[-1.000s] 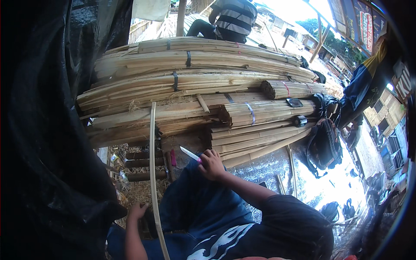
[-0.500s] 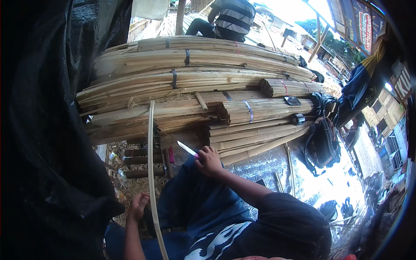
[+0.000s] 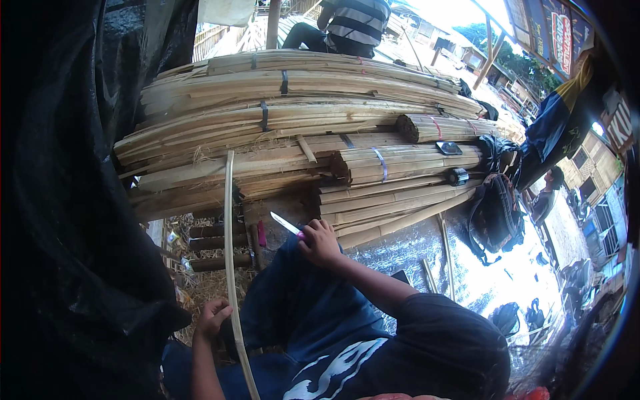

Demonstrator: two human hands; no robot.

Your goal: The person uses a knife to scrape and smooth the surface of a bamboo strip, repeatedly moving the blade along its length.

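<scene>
A long, pale bamboo strip (image 3: 229, 253) runs upright in front of me, its lower end passing over my lap. My left hand (image 3: 212, 317) is beside the strip's left edge, fingers loosely bent and apart, the fingertips at or very near the edge; it does not grip the strip. Above my knee, my right hand (image 3: 321, 244) is closed round the pink handle of a knife (image 3: 287, 223). The bare blade points up and left, toward the strip but apart from it. Most of the handle is hidden by my fingers.
Tied bundles of bamboo slats (image 3: 267, 117) lie across the front, with shorter rolled bundles (image 3: 407, 165) at right. A phone (image 3: 449, 148) and a black roll (image 3: 457, 177) rest on them. A backpack (image 3: 495, 213) is at right; black sheeting (image 3: 73, 233) hangs at left. Another person (image 3: 353, 27) sits beyond.
My left hand has come slightly closer to the bamboo strip. The right hand still holds the knife, almost in the same place. The view has shifted a little.
</scene>
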